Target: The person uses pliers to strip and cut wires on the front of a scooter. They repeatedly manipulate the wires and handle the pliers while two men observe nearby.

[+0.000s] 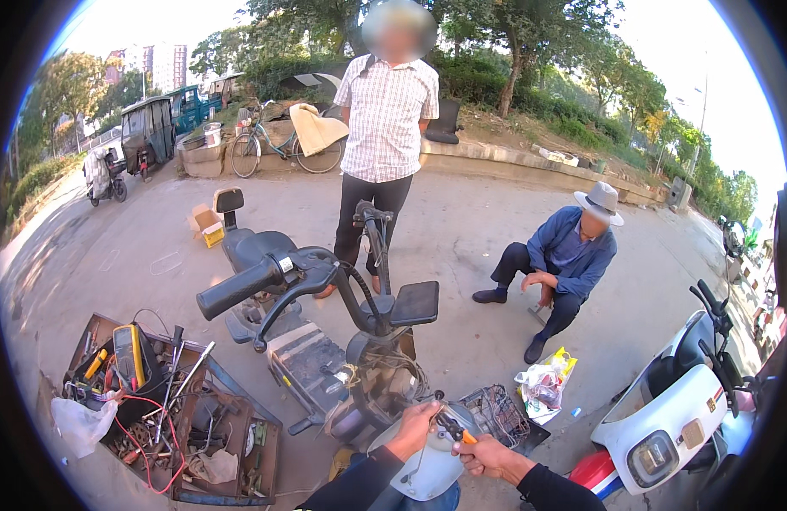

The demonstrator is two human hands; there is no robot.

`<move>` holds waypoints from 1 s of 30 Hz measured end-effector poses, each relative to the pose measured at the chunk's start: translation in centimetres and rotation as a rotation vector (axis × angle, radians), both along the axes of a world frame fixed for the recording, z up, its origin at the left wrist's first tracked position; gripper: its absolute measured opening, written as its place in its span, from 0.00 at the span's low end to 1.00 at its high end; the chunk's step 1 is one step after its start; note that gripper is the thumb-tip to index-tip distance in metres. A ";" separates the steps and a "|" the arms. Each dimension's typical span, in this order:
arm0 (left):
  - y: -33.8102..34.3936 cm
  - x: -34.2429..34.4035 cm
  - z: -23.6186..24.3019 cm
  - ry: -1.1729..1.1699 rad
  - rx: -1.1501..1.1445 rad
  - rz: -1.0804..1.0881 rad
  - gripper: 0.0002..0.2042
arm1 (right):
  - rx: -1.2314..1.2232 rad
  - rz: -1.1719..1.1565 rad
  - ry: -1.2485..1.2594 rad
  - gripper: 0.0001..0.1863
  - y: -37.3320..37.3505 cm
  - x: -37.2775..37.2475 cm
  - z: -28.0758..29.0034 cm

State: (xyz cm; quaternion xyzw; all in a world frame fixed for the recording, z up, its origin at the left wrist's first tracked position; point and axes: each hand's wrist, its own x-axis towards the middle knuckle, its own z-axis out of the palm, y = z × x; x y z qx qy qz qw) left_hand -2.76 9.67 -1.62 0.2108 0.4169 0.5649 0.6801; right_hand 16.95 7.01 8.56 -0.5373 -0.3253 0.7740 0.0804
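An electric scooter (359,341) stands in front of me, its handlebar with black grip (240,288) turned toward the left. Low at its front, my left hand (413,430) is closed in a pinch beside a thin dark rod or cable; what exactly it grips is too small to tell. Just right of it, my right hand (489,457) is wrapped round a tool with an orange-and-black handle (456,428), its tip toward my left hand. Below both hands is a smooth pale grey panel (434,477). A wire basket (496,415) lies behind my right hand.
At left sits an open toolbox (270,460) with several hand tools and a yellow multimeter (129,353). One person (385,119) stands beyond the scooter; another in a hat (572,247) squats at right, near a plastic bag (545,383). A white scooter (674,417) stands far right.
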 end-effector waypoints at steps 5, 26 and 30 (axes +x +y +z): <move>0.6 0.9 2.0 -0.111 0.007 -0.021 0.13 | -0.138 -0.298 0.408 0.10 -2.0 -0.9 0.0; -0.8 -0.3 2.7 -0.109 -0.106 0.070 0.12 | 1.376 0.280 -1.108 0.13 -4.1 -2.8 1.0; -0.9 -0.5 2.6 -0.101 -0.084 0.036 0.13 | 1.387 0.316 -1.093 0.14 -3.5 -2.5 0.8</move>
